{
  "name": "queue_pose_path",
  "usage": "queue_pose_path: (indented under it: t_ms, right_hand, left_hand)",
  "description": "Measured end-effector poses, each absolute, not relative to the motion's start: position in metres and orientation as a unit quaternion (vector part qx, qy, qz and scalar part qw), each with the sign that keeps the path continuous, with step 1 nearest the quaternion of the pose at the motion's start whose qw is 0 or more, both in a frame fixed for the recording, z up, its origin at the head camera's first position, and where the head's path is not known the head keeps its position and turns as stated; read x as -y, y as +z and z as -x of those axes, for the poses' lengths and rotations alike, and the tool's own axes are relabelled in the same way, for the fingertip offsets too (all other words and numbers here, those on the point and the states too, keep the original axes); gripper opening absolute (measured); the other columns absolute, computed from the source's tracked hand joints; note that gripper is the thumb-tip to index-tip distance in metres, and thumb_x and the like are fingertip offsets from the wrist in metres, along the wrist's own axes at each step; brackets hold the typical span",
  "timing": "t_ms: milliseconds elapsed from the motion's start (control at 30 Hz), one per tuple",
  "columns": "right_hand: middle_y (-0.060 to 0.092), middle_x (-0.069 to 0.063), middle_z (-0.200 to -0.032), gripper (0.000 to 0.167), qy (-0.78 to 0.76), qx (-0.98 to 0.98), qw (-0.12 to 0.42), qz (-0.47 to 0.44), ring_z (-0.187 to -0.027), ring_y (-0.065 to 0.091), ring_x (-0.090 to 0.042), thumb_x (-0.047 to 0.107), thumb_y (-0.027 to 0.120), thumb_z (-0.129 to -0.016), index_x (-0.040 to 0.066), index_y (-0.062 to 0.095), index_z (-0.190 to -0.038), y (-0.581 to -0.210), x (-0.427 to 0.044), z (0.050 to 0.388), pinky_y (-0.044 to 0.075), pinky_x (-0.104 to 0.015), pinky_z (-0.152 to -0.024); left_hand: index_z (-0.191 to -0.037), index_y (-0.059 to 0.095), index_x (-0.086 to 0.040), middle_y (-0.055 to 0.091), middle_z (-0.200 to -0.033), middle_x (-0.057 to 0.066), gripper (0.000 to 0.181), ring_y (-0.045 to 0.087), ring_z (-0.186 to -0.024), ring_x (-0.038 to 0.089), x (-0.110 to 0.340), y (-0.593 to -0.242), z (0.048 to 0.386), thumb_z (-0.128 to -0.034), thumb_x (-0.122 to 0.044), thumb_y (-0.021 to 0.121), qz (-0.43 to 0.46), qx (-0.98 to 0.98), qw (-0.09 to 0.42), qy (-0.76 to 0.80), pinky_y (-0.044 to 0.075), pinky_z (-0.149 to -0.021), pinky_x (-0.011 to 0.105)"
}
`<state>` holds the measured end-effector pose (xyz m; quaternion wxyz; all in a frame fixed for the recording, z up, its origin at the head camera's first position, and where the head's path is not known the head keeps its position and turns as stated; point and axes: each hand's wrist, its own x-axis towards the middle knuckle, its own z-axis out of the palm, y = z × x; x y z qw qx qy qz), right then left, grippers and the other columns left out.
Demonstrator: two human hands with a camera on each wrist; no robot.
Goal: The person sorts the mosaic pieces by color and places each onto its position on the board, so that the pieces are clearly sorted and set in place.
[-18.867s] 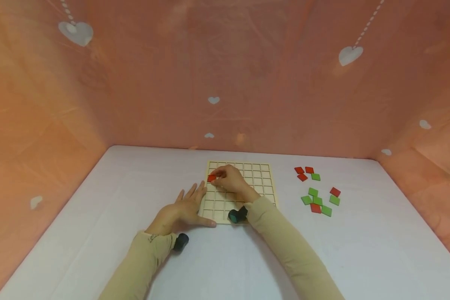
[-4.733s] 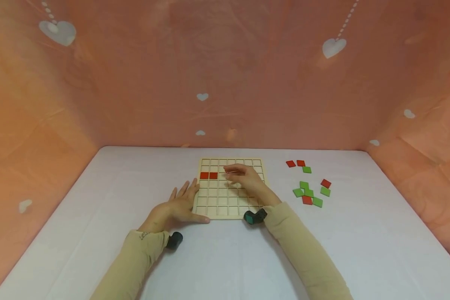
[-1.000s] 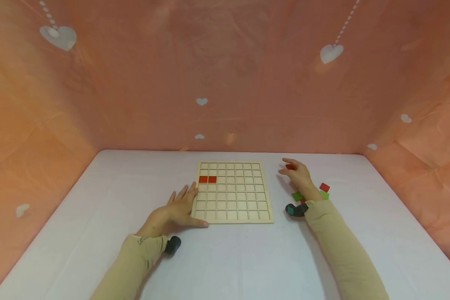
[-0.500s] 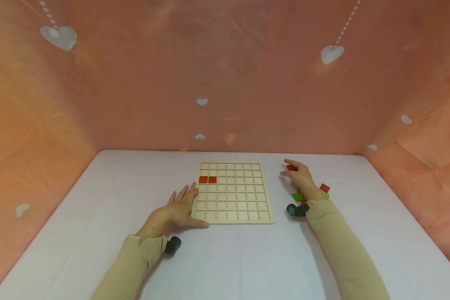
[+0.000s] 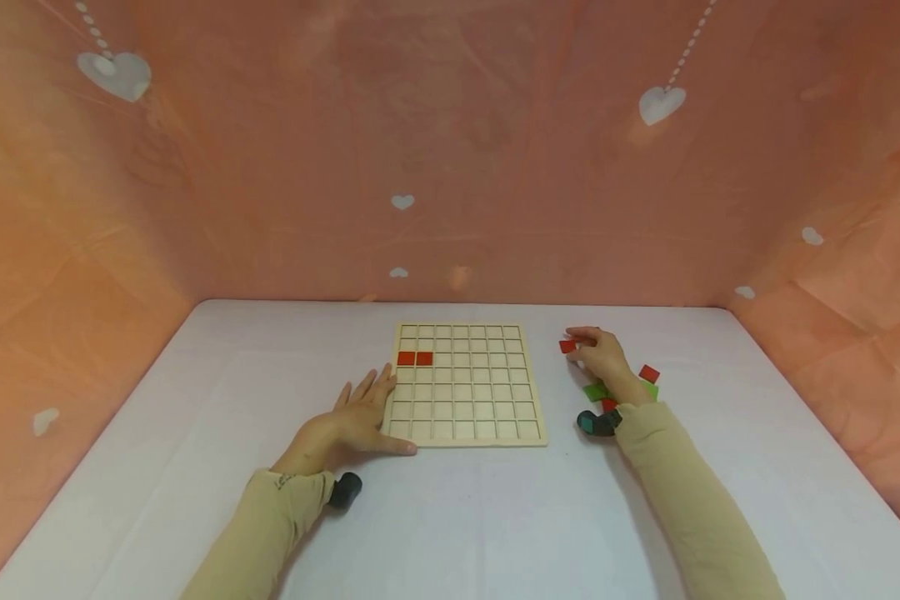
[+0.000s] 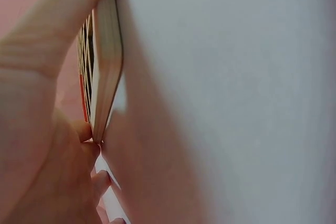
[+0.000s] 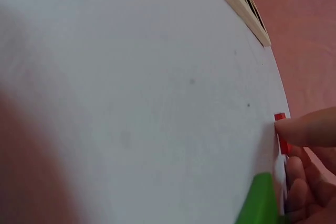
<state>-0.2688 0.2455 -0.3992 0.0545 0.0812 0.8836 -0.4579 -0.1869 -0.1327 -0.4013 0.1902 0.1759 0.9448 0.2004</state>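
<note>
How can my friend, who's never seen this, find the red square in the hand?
On the white table, look right of the pale wooden grid board to the person's right hand. This hand pinches the red tile. Of all visible tiles, it alone is held: two red tiles sit in the board, others lie on the table.

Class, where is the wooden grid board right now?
In the head view, the wooden grid board lies centrally on the white table, the left hand touching its left edge.

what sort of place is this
Probably an indoor tabletop nook: wrinkled orange-pink sheeting with pale hearts around three sides of a white table, which holds a square pale wooden grid board.
</note>
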Motion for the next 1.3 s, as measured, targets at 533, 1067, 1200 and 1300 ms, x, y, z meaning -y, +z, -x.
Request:
queue_pose_path:
  t_ms: [533,1067,1200,1300]
  right_hand:
    - [0.056,-0.021,-0.119,0.043,-0.416,-0.907,0.062,-0.035,-0.094,0.046,-0.025,0.012,0.066,-0.087,0.002,0.06,-0.128,-0.4,-0.249,0.267,0.04,-0.023,-0.068]
    - [0.057,-0.019,-0.13,0.045,-0.446,-0.891,0.081,0.011,-0.107,0.051,-0.027,0.017,0.064,-0.089,0.005,0.058,-0.132,-0.398,-0.246,0.261,0.043,-0.023,-0.076]
    - [0.053,-0.017,-0.135,0.045,-0.449,-0.888,0.099,0.007,-0.109,0.048,-0.028,0.02,0.063,-0.091,0.008,0.056,-0.134,-0.396,-0.241,0.26,0.044,-0.025,-0.074]
    - [0.05,-0.014,-0.139,0.045,-0.448,-0.887,0.11,0.0,-0.112,0.045,-0.028,0.023,0.063,-0.091,0.011,0.057,-0.134,-0.395,-0.237,0.26,0.043,-0.027,-0.076]
  left_hand:
    - [-0.151,0.009,0.004,-0.004,-0.161,0.019,0.113,-0.004,-0.148,0.038,0.131,-0.389,0.182,-0.0773,-0.055,0.072,-0.17,-0.944,0.203,0.197,-0.002,-0.117,0.059]
    - [-0.152,0.008,0.002,-0.004,-0.161,0.019,0.114,-0.002,-0.147,0.04,0.131,-0.389,0.182,-0.0767,-0.055,0.073,-0.17,-0.946,0.197,0.195,-0.001,-0.116,0.06]
    - [-0.152,0.008,0.002,-0.005,-0.161,0.019,0.115,-0.003,-0.147,0.039,0.13,-0.388,0.182,-0.0764,-0.056,0.073,-0.17,-0.945,0.2,0.197,-0.002,-0.117,0.06]
    - [-0.152,0.008,0.003,-0.005,-0.161,0.019,0.115,-0.004,-0.147,0.039,0.13,-0.388,0.181,-0.0764,-0.056,0.073,-0.172,-0.943,0.202,0.199,-0.002,-0.116,0.059]
